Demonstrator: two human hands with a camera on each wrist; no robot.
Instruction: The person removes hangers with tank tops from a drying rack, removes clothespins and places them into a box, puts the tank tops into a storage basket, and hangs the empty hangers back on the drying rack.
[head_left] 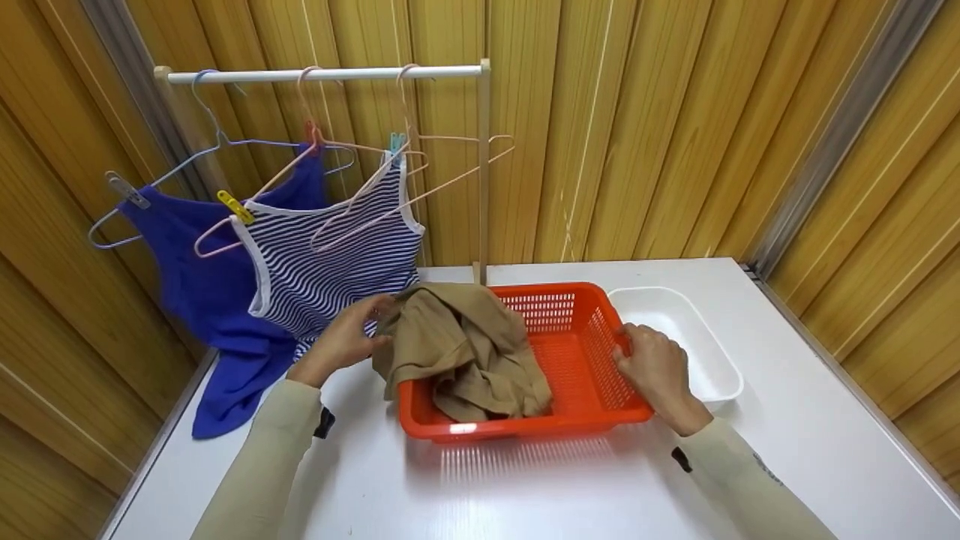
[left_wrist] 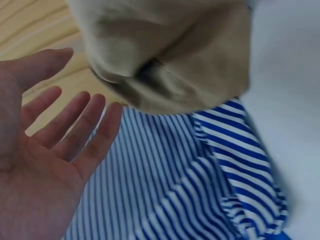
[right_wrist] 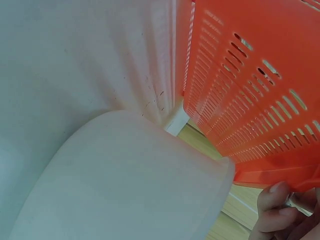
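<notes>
A red plastic basket [head_left: 570,360] with slotted walls is at the middle of the table, its patterned shadow falling in front of it. Brown cloth, apparently a garment [head_left: 465,337], lies bunched in its left half and spills over the left rim. My right hand [head_left: 656,367] grips the basket's right rim, fingers curled over the edge, as the right wrist view also shows. Beside the cloth is my left hand [head_left: 345,337]; in the left wrist view its fingers [left_wrist: 95,145] are spread, with the cloth [left_wrist: 185,70] just past the fingertips and not held.
Behind and left, a rack [head_left: 322,73] carries hangers with a blue garment [head_left: 210,247] and a striped tank top [head_left: 337,247], held by clothespins. A white tub [head_left: 675,315] stands right of the basket on the white table [head_left: 795,427]. Wood-patterned walls [head_left: 637,150] enclose the table.
</notes>
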